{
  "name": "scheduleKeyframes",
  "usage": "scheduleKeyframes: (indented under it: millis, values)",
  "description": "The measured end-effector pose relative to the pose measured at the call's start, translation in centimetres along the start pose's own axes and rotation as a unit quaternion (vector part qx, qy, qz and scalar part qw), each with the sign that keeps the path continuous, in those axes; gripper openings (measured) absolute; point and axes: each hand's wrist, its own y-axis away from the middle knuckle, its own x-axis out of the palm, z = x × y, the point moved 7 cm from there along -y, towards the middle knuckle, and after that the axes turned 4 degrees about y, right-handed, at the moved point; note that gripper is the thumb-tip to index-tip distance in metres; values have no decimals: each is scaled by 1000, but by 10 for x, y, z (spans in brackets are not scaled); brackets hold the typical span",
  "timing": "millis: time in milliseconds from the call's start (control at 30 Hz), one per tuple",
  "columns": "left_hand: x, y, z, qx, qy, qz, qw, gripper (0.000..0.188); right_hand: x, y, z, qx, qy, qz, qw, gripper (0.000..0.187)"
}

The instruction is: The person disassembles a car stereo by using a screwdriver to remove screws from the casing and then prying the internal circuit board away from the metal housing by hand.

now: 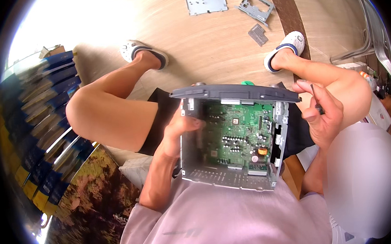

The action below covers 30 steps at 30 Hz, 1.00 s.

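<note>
An opened car stereo [235, 137] rests above my lap, its metal case without a cover and a green circuit board [241, 128] showing inside. Along its far side runs the black front panel [238, 93]. My left hand [178, 128] grips the case by its left wall, thumb over the edge inside and the other fingers hidden. To the right of the case, apart from it, my right hand [328, 112] is closed around a slim dark screwdriver [315, 97], its shaft pointing up and away. A small green thing [247, 82] peeks out behind the front panel.
On the wooden floor ahead lie a metal cover plate [207, 3] with small screws on it, a grey metal bracket [257, 8] and a small grey perforated piece [258, 34]. Metal chair legs [366, 27] stand at the right. Blue and yellow stacked items [43, 128] line the left.
</note>
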Motion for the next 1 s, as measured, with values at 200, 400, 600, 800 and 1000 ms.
scheduleKeyframes:
  millis: [200, 400, 600, 800, 1000]
  values:
    - [-7, 3, -7, 34, 23, -77, 996, 101, -26, 4, 33, -14, 143, 34, 989, 19]
    - [-2, -2, -12, 63, 63, -93, 992, 11, -16, -2, 52, -66, 179, 91, 977, 32]
    - [-6, -8, -7, 8, 52, -127, 990, 17, -6, -10, 55, -55, 189, 84, 977, 36]
    - [-11, -9, -3, -9, 50, -135, 990, 18, 7, -20, 45, -56, 190, 93, 976, 32]
    - [-12, -12, -4, -10, 43, -126, 991, 21, 5, -25, 41, -46, 207, 113, 971, 30]
